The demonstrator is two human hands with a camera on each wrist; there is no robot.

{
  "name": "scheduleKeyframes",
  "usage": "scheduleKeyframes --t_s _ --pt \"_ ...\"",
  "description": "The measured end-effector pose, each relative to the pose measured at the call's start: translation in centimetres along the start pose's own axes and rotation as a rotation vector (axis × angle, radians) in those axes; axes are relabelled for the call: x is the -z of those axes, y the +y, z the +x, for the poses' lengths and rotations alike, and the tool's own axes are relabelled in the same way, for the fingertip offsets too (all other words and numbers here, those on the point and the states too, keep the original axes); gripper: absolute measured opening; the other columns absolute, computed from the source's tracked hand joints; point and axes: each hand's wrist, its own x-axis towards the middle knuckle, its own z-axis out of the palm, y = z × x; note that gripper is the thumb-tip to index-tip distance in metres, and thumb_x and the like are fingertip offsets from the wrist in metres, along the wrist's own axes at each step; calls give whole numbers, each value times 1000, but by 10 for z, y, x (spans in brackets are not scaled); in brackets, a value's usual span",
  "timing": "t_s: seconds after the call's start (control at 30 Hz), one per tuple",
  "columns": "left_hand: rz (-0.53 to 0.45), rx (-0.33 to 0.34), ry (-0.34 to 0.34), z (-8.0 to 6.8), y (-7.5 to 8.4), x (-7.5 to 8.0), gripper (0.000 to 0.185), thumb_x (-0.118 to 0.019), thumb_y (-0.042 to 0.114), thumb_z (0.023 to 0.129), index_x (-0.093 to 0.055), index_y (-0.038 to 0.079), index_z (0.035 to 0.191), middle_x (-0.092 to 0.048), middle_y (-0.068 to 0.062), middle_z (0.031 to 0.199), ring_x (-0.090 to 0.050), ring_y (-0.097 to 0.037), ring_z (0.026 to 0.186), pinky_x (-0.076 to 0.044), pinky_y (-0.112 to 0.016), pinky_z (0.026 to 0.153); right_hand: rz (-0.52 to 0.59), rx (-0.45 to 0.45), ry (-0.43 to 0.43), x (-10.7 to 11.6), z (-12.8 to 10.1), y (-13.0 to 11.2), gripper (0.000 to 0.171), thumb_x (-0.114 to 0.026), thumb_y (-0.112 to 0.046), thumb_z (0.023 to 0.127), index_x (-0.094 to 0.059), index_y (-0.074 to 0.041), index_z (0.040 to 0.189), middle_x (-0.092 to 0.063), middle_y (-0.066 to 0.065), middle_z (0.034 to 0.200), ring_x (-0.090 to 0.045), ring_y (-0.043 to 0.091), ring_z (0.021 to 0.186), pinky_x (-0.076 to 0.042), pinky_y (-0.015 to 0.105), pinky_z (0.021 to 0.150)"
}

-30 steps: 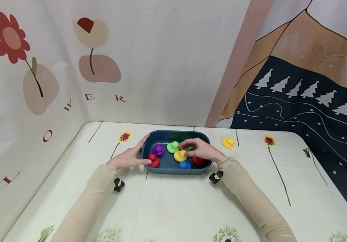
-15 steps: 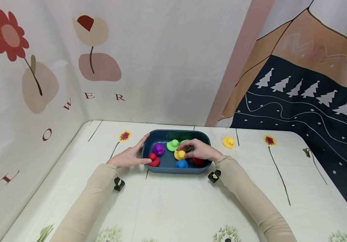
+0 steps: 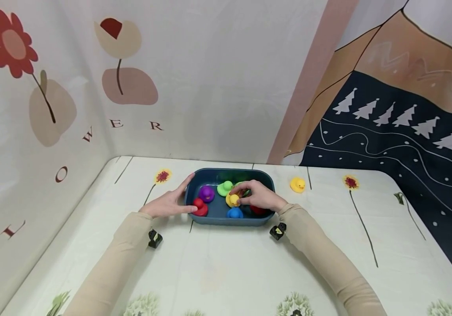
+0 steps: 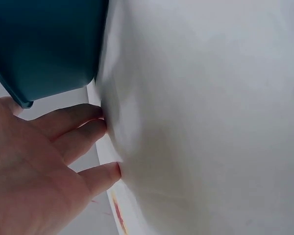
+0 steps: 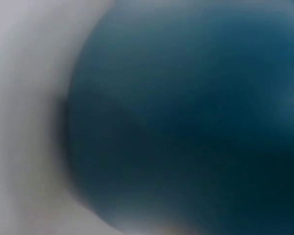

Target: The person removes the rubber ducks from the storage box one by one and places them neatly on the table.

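My left hand (image 3: 172, 203) spreads across the left end of a dark blue plastic tub (image 3: 214, 221), its thumb over the rim beside a red rubber duck (image 3: 200, 208). In the left wrist view, the straight fingers (image 4: 73, 127) rest their tips on the cloth outside the tub. Inside the tub, my right hand (image 3: 261, 195) pinches a yellow rubber duck (image 3: 231, 200). Around it sit a light green duck (image 3: 225, 188), a purple duck (image 3: 206, 194) and a blue duck (image 3: 235, 213). A second red duck (image 3: 257, 210) is partly hidden under the right hand. The right wrist view is filled by the blurred tub wall (image 5: 186, 98).
Another yellow duck (image 3: 297, 185) sits on the cloth to the right of the tub. The table has a pale flower-printed cloth (image 3: 218, 267). Printed hangings (image 3: 210, 87) rise behind the tub and at the sides.
My right hand has shifted slightly left with the yellow duck, which has turned a little. The blue duck has moved left. My left hand stays at the tub's end.
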Motion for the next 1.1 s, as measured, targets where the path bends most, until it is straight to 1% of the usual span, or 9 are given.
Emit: scheduleKeyframes --t_s 0.13,0.27,0.43,0.67,0.8,0.9,1.1 --pt "-1 -2 -3 0 0 0 102 -68 52 85 5 37 154 -19 -25 155 -24 -47 137 -25 -68 102 9 10 24 0 -1 0 27 -69 -5 89 -69 -6 116 -67 4 111 -57 21 98 -49 33 86" --pt "-4 -8 -6 -1 1 0 102 -68 52 85 5 37 154 -19 -25 155 -25 -47 137 -25 -68 102 20 10 48 1 -2 0 27 -70 -7 89 -70 -7 115 -68 2 109 -57 19 96 -50 32 83" --pt "4 -9 -5 -1 2 0 102 -68 52 85 5 37 154 -20 -25 154 -26 -48 137 -26 -67 102 44 8 82 2 -4 -2 26 -70 -7 88 -70 -7 115 -68 0 105 -57 17 93 -51 34 81" --pt "7 -8 -6 0 2 0 102 -68 52 85 5 37 155 -20 -25 155 -27 -48 136 -27 -67 102 89 33 96 3 -10 -3 27 -70 -6 88 -70 -4 114 -67 4 102 -57 21 91 -51 36 79" --pt "15 -3 -6 0 2 0 102 -68 52 85 5 36 155 -20 -25 155 -27 -48 136 -29 -66 101 105 58 110 4 -12 -4 27 -70 -6 87 -70 -4 114 -67 4 100 -57 21 89 -51 33 76" --pt "15 -1 -6 -1 2 0 102 -68 51 85 5 36 155 -20 -25 154 -28 -48 136 -29 -66 101 119 59 125 6 -15 -7 27 -71 -6 87 -71 -5 114 -67 2 100 -58 21 87 -51 30 73" --pt "16 -1 -6 -1 1 1 102 -68 53 85 5 37 155 -20 -25 155 -28 -49 135 -30 -66 101 146 42 141 11 -23 -11 28 -70 -6 87 -70 -3 115 -67 5 105 -58 23 90 -51 36 79"
